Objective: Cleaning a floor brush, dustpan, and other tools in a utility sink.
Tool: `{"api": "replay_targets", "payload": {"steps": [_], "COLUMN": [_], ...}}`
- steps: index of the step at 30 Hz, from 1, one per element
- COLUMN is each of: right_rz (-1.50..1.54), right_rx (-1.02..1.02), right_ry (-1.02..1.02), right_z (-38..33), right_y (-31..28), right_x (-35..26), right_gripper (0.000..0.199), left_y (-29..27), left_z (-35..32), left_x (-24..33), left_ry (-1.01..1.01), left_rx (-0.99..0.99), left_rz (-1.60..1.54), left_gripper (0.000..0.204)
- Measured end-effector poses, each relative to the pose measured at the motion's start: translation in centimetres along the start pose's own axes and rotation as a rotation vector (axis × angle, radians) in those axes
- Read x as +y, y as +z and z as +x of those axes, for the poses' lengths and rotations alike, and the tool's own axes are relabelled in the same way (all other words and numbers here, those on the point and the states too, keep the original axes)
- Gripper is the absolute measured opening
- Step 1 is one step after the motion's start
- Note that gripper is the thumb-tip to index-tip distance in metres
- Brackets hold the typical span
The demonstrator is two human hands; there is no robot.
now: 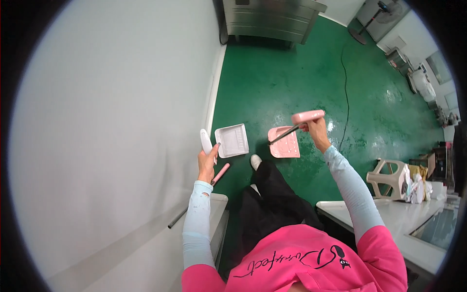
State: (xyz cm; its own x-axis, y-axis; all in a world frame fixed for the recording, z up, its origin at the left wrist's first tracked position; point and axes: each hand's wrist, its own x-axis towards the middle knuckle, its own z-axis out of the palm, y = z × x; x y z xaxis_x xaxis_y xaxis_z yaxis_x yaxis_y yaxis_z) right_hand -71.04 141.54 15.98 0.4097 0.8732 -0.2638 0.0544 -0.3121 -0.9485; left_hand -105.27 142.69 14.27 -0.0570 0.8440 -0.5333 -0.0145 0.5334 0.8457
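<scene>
My left hand [206,164] is closed around the white handle of a white dustpan [233,140], whose shallow pan is at floor level beside the wall. Its handle stands upright toward me, so its shaft is mostly hidden. My right hand [316,132] grips the pink handle of a pink dustpan [287,146]. A thin metal shaft slants from that handle down to the pan, which has small marks or bits in it. Next to my left wrist is a dark rod with a pink grip [221,173], touched by neither set of fingers as far as I can see.
Green floor [292,78] spreads ahead, crossed by a black cable [346,92]. A steel cabinet [270,22] stands at the far wall, a fan [360,36] at far right. On my right, a beige stool [386,177] and bags sit by a white counter [350,214]; a white surface [219,198] is at left.
</scene>
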Motion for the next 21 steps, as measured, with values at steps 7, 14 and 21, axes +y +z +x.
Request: {"api": "replay_targets", "payload": {"steps": [7, 14, 21], "right_rz": [0.132, 0.346, 0.294], "right_rx": [-0.028, 0.106, -0.015], "right_ry": [0.047, 0.075, 0.155], "right_z": [14.0, 29.7, 37.7], "right_y": [4.2, 19.9, 32.4], "right_x": [8.7, 9.5, 10.0], "right_gripper": [0.014, 0.011, 0.01], "left_y": [7.2, 4.1, 4.1], "left_z": [8.5, 24.5, 35.7], "left_x": [-9.8, -5.8, -3.1], "left_ry": [-0.138, -0.172, -0.017], "left_rx": [0.088, 0.109, 0.086], "left_rz": [0.096, 0.261, 0.379], "left_gripper": [0.021, 0.02, 0.018]}}
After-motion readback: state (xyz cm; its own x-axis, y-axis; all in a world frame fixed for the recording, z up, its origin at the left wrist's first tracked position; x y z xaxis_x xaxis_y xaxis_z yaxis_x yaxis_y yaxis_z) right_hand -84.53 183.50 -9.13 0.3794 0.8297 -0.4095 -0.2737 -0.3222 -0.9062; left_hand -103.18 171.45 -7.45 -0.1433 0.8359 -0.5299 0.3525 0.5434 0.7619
